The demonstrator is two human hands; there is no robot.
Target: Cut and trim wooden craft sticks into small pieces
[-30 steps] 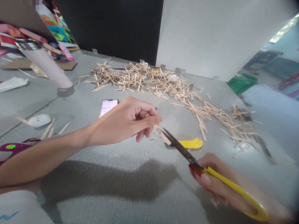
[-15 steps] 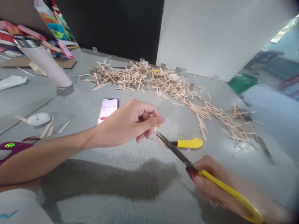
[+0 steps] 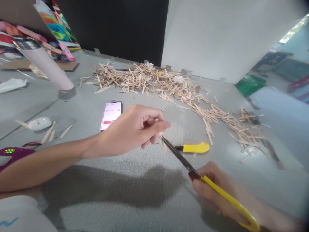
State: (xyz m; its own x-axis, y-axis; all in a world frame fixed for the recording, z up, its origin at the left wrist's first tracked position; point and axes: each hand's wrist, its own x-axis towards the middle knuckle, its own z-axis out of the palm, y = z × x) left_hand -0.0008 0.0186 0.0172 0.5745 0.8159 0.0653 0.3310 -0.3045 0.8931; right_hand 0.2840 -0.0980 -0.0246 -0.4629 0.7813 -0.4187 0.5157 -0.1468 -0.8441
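My left hand [image 3: 142, 127] is closed, pinching a small wooden stick [image 3: 161, 133] between thumb and fingers above the grey table. My right hand [image 3: 214, 187] grips yellow-handled scissors [image 3: 180, 158], their dark blades pointing up and left. The blade tips meet the stick just below my left fingertips; whether they cut into it is too small to tell. Behind the blades, a yellow-handled tool [image 3: 196, 148] lies on the table, its dark end partly hidden by the scissors.
A long heap of wooden sticks [image 3: 145, 79] spreads across the back and down the right. Beside my left forearm lie a lit phone [image 3: 112, 112] and a white mouse [image 3: 40, 123]. A pale bottle [image 3: 45, 66] stands further left. A black and white panel [image 3: 198, 38] borders the back.
My right hand and the scissors have shifted slightly left, with the blade tips staying at the stick. My left hand keeps its pinch almost in place.
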